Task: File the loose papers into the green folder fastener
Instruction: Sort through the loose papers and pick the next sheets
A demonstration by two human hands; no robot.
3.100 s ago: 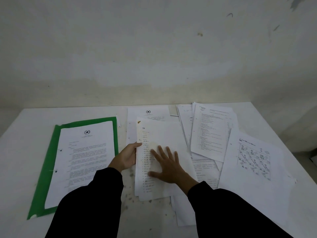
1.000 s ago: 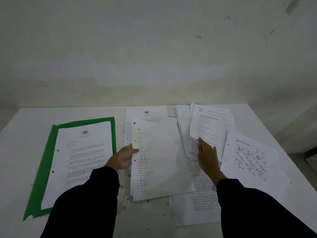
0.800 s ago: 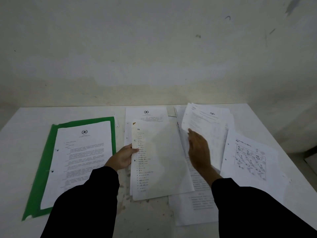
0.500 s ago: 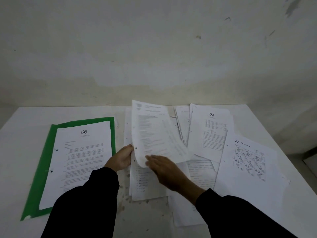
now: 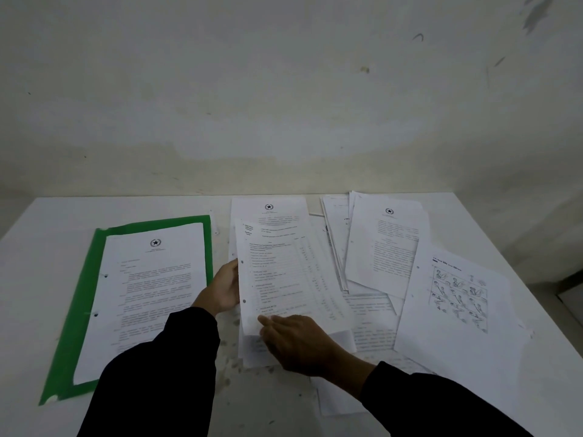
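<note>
On the white surface, left of centre, the green folder lay open and flat with one filed sheet on it, two punch holes showing down that sheet's left margin. Just beside the folder's right edge sat the centre stack of loose papers. On top of it lay a table-printed sheet, slightly skewed, with its own holes along the left edge. The left hand gripped the stack's left edge, its fingers hidden behind the paper. The right hand lay over the sheet's lower end, fingers loosely together, though in the dim light I could not tell whether they pinched the corner or merely pressed it down. The step in hand looked like gathering sheets into one pile before filing, and much was left: a letterhead sheet and a diagram sheet lay fanned out further right, overlapping other pages. To do it well, the top sheet wanted squaring against the stack, left edges flush so the holes lined up, with the left hand acting as a stop while the right slid the page home. A light touch would suit; thin paper buckles if pushed from one corner, and a skewed page would likely tear at the holes once it met the fastener.
</note>
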